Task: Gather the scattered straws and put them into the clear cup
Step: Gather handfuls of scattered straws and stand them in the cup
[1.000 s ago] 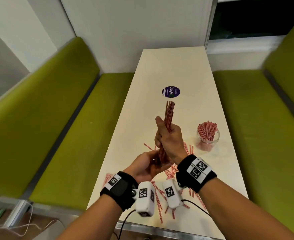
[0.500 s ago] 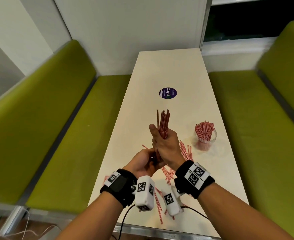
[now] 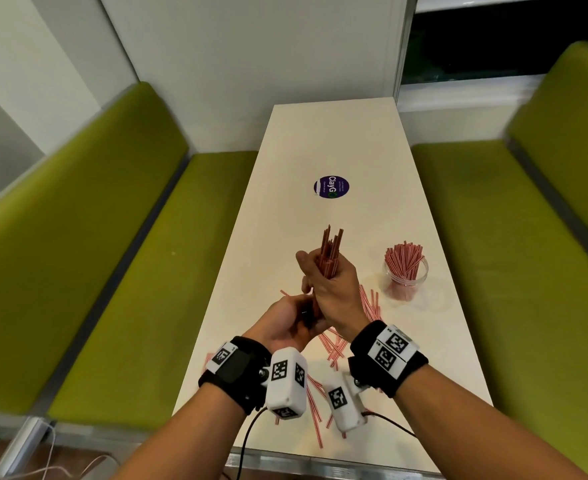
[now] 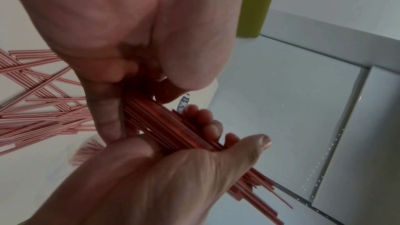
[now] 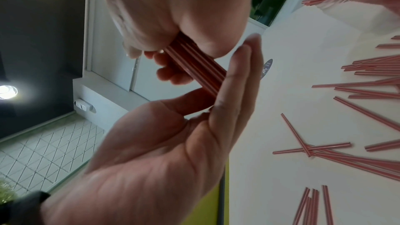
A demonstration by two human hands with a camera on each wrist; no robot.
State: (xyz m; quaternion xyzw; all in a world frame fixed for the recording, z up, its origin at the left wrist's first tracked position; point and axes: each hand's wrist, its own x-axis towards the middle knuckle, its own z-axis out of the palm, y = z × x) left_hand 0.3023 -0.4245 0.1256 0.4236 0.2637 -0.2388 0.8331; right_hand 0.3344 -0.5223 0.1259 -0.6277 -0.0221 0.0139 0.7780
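Above the table (image 3: 320, 140), your right hand (image 3: 334, 289) was wrapped round a bundle of straws (image 3: 330, 251), upright, tips uneven. Your left hand (image 3: 287, 322) sat under it w/ fingers straight, flat vs. the bundle's lower end. Loose straws (image 3: 334, 344) lay scattered beneath both wrists. Clear cup (image 3: 406, 273) stood to the right, well apart from the bundle, already packed w/ straws.
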